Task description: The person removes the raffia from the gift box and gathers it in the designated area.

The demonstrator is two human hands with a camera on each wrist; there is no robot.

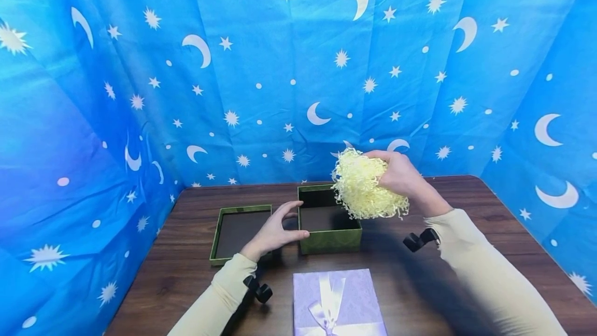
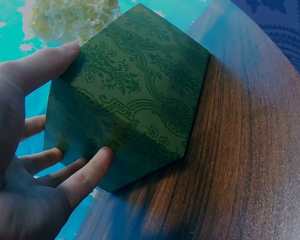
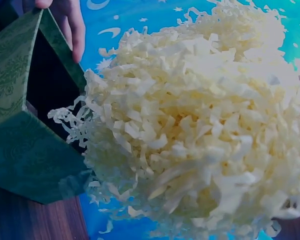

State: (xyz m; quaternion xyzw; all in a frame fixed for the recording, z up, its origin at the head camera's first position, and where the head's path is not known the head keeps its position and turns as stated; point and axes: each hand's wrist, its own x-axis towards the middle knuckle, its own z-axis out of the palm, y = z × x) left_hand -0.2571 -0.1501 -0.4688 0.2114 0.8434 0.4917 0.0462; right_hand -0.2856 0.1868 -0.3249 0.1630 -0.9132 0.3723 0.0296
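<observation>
A fluffy clump of pale yellow shredded paper (image 1: 361, 185) hangs in my right hand (image 1: 401, 174), which grips it from the right side. It overlaps the right part of an open green patterned box (image 1: 330, 242) in the head view and fills most of the right wrist view. My left hand (image 1: 276, 228) holds the box at its left end, thumb at the near rim and fingers along the left side. The box's dark inside shows at the left; the clump hides the rest. In the left wrist view, the fingers (image 2: 87, 175) lie against the patterned wall.
A shallow green-edged lid (image 1: 242, 232) lies inside-up left of the box, partly behind my left hand. In front sits a lilac gift box (image 1: 338, 294) with a white ribbon bow. The brown wooden table (image 1: 177, 274) is backed by blue star-and-moon cloth (image 1: 261, 102).
</observation>
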